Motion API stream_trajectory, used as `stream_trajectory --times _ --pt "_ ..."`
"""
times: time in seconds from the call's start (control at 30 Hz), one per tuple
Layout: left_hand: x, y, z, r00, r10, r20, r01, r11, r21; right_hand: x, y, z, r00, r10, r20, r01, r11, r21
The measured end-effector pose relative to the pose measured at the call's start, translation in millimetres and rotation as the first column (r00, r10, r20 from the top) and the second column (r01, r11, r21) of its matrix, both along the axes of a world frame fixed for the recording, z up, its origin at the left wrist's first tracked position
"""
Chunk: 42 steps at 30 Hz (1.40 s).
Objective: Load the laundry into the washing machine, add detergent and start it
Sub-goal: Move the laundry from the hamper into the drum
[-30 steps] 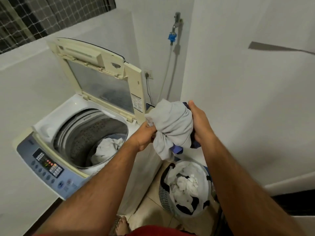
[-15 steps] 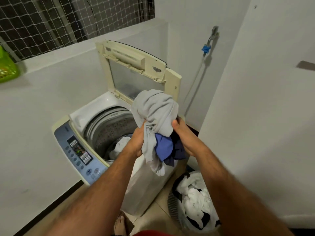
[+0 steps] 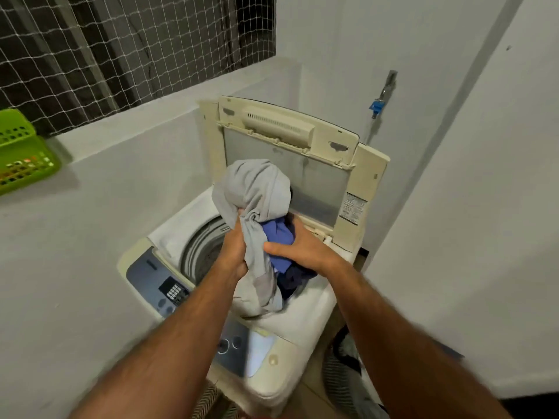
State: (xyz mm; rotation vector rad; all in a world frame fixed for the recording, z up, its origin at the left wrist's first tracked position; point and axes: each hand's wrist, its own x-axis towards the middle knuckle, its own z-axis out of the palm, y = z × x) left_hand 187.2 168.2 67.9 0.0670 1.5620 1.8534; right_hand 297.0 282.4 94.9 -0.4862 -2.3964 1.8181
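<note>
From the head camera, both hands were clamped on one bundle of laundry [image 3: 257, 192] directly above the mouth of the washing machine [image 3: 302, 322]. The left hand [image 3: 234, 249] gripped a twisted grey cloth, while the right hand [image 3: 302, 251] curled round blue and dark pieces beside it; the two hands sat close together, with only the cloth between them. The grey tail of the bundle hung down to the drum [image 3: 201, 252] opening and hid most of it.

Behind the bundle the yellowed lid [image 3: 305, 137] stood upright, leaning back toward the corner of the room. The control panel [image 3: 160, 282] ran along the near edge under the forearms, with a dark keypad and round buttons; its markings were too blurred to read. A printed label [image 3: 352, 210] on the lid's right frame was also illegible.

A green basket [image 3: 21, 152] sat on the ledge at far left, below a netted window [image 3: 121, 49]. A tap with a blue fitting [image 3: 376, 105] was fixed to the wall right of the lid. A laundry basket [image 3: 341, 379] stood on the floor just beside the machine's right side, partly hidden by the right forearm. The white walls closed in on both sides of the machine, leaving the opening reachable from above and from the front.
</note>
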Motion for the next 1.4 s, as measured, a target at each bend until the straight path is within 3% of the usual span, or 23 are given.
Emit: stream_trajectory --times 0.13,0.47,0.77,1.03,1.27,1.4 --pt "-23 -12 -5 0.996 -0.074 0.059 0.071 0.996 0.052 -22 -24 -19 0.994 -0.092 0.058 0.093 0.995 -0.027" --pt "-54 -43 -48 0.975 -0.088 0.204 0.143 0.951 -0.273 -48 -40 -51 0.926 -0.241 0.29 0.271 0.96 -0.068" --pt "-63 -38 -86 0.953 -0.064 0.296 0.198 0.87 -0.451 -84 -52 -102 0.799 -0.333 0.5 0.346 0.936 0.07" --pt "-67 -26 -119 0.953 -0.107 0.283 0.233 0.858 -0.459 -123 -43 -147 0.757 -0.256 0.601 0.151 0.964 0.22" --pt "-84 -24 -131 0.873 0.226 0.431 0.029 0.86 -0.51 -156 -48 -181 0.78 -0.126 0.612 0.023 0.984 0.175" --pt "-95 -29 -138 0.897 0.191 0.398 0.01 0.893 -0.451 -162 -53 -196 0.802 -0.14 0.581 0.047 0.984 0.172"
